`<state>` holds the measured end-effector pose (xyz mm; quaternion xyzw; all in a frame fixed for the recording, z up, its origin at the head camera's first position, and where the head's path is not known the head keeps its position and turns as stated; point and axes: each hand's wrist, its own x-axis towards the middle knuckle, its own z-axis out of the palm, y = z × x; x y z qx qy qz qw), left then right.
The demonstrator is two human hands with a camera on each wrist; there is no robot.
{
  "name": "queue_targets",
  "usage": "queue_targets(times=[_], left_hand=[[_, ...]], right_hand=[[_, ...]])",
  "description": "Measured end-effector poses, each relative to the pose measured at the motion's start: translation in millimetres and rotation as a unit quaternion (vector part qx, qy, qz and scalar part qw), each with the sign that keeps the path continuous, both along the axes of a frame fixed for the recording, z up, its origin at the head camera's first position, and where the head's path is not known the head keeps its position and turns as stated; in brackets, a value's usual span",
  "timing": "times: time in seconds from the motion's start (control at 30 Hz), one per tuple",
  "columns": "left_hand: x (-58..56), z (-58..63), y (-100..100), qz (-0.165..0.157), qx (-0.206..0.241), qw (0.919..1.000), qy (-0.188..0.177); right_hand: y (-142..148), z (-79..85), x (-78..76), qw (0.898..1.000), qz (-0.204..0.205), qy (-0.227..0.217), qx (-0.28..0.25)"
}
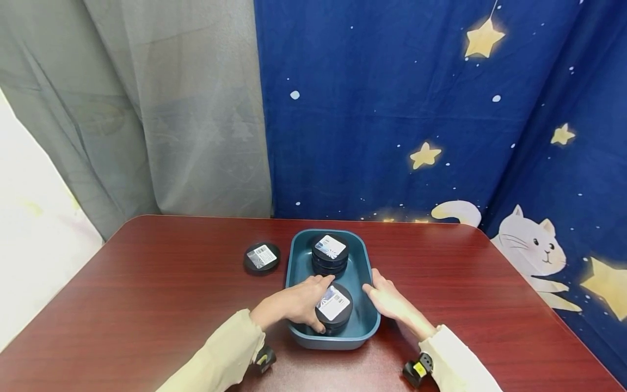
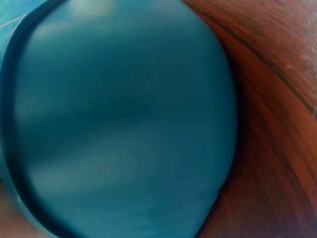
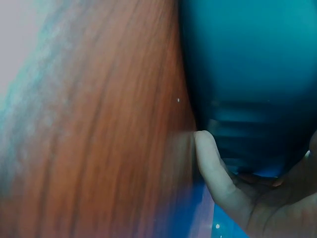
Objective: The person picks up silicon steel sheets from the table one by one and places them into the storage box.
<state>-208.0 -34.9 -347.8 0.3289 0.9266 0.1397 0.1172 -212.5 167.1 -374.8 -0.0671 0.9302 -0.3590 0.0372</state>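
Note:
A blue-teal rectangular bin (image 1: 364, 318) with rounded corners stands on the table. In its near half, my left hand (image 1: 306, 301) grips a round black flat case (image 1: 343, 316) with a white and blue label, its thumb on the near side and fingers on the far side. This case lies on top of at least one other. Behind it in the bin, several similar cases (image 1: 330, 256) are stacked. My right hand (image 1: 387, 298) holds the bin's right wall, thumb at the rim. The left wrist view shows only the bin's outer wall (image 2: 129, 119); in the right wrist view, a finger (image 3: 215, 168) lies along the wall.
Another round black case (image 1: 262, 258) with a label lies on the dark red wooden table (image 1: 186, 288), left of the bin. A grey curtain (image 1: 206, 120) and a blue star-patterned curtain (image 1: 352, 152) hang behind the table's far edge.

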Motion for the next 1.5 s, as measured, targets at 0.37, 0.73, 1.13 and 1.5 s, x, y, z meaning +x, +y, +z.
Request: queue_targets(times=[0.37,0.73,1.13,1.5], left_hand=[[-1.9,13.0,-17,-0.027,0.109,0.9937,0.003],[-8.0,16.6,-45,-0.007,0.276,0.9577,0.08],[-10.2,22.5,-80,0.057,0.346,0.9324,0.088],[-17.3,8.9,-116,0.137,0.359,0.9186,0.093]], right_hand=[[0,1.0,0.3,1.0,0.001,0.004,0.0],[1,0.3,1.0,1.0,0.001,0.002,-0.002],[2,0.2,0.8,1.0,0.005,0.004,0.003],[2,0.0,-0.1,1.0,0.004,-0.001,0.002]])
